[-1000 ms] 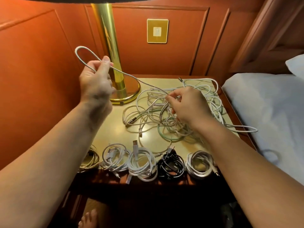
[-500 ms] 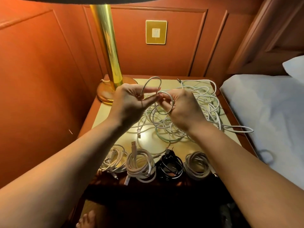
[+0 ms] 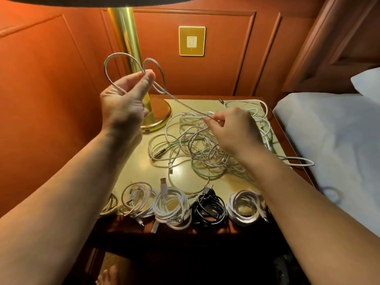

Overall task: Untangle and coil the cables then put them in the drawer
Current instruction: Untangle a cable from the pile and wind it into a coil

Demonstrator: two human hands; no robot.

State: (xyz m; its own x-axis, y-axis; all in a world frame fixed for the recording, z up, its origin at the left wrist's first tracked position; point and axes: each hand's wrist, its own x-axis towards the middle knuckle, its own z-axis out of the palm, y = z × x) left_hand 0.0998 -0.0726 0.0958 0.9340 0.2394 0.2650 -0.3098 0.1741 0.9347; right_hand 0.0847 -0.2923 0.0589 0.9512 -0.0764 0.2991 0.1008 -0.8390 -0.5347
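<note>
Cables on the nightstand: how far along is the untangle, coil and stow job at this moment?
Done: five coiled bundles along the near edge, including a black coil. In hand: the left hand holds two loops of a white cable raised, while the right hand pinches it over the tangled pile. Left: that pile is still knotted, and nothing is in a drawer; none shows open.

From where I stand, nothing here can be read: no words, brand marks or numbers show on anything in sight.
</note>
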